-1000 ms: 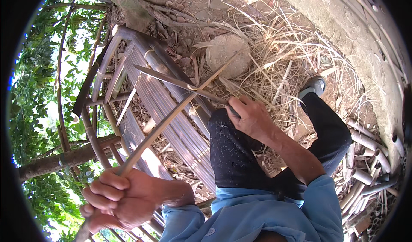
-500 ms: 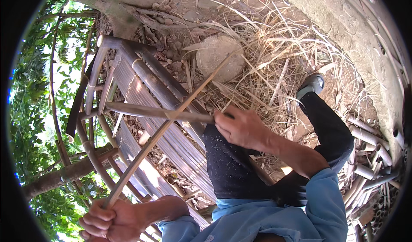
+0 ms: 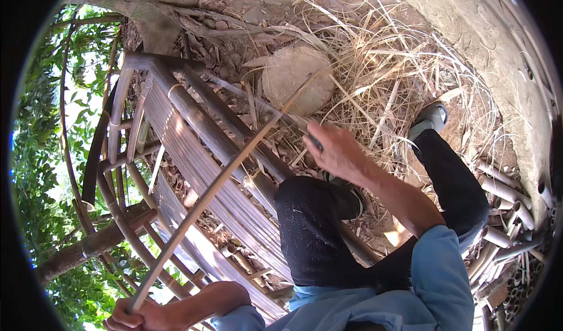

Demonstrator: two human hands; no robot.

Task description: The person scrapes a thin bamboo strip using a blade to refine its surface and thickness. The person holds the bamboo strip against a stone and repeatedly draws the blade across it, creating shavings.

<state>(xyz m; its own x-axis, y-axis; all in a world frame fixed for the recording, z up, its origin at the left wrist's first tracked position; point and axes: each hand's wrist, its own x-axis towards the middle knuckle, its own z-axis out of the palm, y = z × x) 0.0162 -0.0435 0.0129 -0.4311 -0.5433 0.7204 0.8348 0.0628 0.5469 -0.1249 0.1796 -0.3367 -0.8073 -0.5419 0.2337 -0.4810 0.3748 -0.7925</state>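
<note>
The left hand (image 3: 138,316) is closed tight around the low end of a long bamboo stick (image 3: 217,184). The stick slants up across a bamboo frame (image 3: 193,149) toward a round stone (image 3: 296,78). The right hand (image 3: 337,152) is closed on a knife (image 3: 293,120) that touches the stick near its top.

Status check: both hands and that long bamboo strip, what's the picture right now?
Left hand gripping the bamboo strip at its near end. Right hand closed on a dark tool handle at the far end, above the bamboo bench. Nothing between hands and strip.
</note>
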